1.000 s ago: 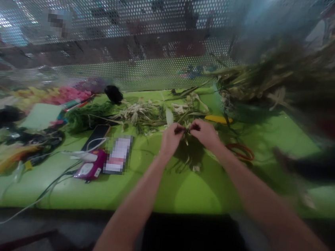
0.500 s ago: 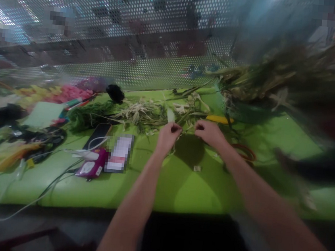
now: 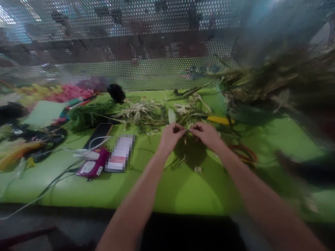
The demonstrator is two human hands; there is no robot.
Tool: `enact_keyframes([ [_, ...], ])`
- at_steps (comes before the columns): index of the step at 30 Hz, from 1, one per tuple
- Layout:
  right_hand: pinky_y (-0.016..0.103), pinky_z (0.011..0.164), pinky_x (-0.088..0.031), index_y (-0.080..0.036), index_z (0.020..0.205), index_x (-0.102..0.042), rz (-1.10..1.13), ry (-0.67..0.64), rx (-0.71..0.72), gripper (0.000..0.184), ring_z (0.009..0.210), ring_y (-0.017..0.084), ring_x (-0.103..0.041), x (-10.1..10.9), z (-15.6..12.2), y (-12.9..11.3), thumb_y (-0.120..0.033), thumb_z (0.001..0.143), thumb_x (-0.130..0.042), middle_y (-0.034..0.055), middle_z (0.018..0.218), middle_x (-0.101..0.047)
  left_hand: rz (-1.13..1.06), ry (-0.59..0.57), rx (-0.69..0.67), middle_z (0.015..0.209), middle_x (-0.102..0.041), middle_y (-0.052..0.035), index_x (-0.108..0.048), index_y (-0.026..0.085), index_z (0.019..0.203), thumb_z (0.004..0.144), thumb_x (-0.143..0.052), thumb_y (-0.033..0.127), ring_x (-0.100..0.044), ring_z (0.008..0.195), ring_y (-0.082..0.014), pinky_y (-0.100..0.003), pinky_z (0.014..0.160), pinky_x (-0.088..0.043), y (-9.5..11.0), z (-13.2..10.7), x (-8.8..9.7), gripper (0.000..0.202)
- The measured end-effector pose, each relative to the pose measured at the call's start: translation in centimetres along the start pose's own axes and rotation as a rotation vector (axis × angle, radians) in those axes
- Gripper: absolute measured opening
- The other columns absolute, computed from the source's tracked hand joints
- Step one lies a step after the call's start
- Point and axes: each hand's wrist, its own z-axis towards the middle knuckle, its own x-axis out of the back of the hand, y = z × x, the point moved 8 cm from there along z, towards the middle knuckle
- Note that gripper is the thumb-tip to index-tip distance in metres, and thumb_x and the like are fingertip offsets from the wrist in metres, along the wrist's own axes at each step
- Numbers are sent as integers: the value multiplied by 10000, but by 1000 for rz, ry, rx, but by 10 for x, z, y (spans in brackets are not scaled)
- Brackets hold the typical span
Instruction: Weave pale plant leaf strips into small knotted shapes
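My left hand (image 3: pixel 172 136) is closed in a pinch, its fingertips on a thin plant strand (image 3: pixel 185 139) that hangs down between the hands. My right hand (image 3: pixel 207 134) also pinches, its fingertips close to my left ones and at the same strand. The fine details between the fingers are too small and blurred to make out. A pale green leaf (image 3: pixel 171 116) stands out just behind my left hand; whether that hand holds it I cannot tell. Beyond the hands lies a pile of dry plant strips (image 3: pixel 140 111).
A green table (image 3: pixel 160 196) carries a phone with a lit screen (image 3: pixel 120 152), a dark phone (image 3: pixel 99 133), a purple device with cables (image 3: pixel 94 165), green fibres (image 3: pixel 89 113) and a yellow tool (image 3: pixel 218 119). Long dry leaves (image 3: pixel 258 83) rise at the back right.
My hands have come together. The right hand moved slightly left and the left hand slightly right, so the fingertips now nearly meet at the strand.
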Motion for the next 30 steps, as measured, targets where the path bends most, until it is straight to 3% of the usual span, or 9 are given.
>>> enact_keyframes([
  [11,257,582,-315,-190,807,-685,-372,104,68,129,640,150,-545,10,-4,-14,-280,814,-593,12,713,-673,-313,-107,55,769,-653,-1,-595,166,800,698,-755,339,-555,668,-95,-234,674,-434,5,-6,-15,257],
  [19,279,590,-280,-190,794,-684,-593,195,124,135,708,187,-549,6,-4,-21,-204,817,-552,59,799,-689,-148,-25,-33,707,-645,-1,-581,173,763,773,-665,276,-572,660,-107,-248,679,-445,6,-2,-7,134],
  [23,266,575,-282,-188,756,-669,-548,197,153,118,653,164,-523,10,-3,-18,-217,808,-568,36,730,-668,-131,-20,-18,700,-638,3,-576,173,771,765,-656,255,-590,659,-110,-257,697,-469,2,1,-6,114],
  [30,247,591,-354,-176,703,-665,-238,106,140,158,627,140,-534,19,-4,-16,-331,727,-682,-1,658,-637,-39,-5,0,689,-614,22,-543,174,830,684,-713,222,-583,654,-113,-246,666,-454,-7,5,-5,229],
])
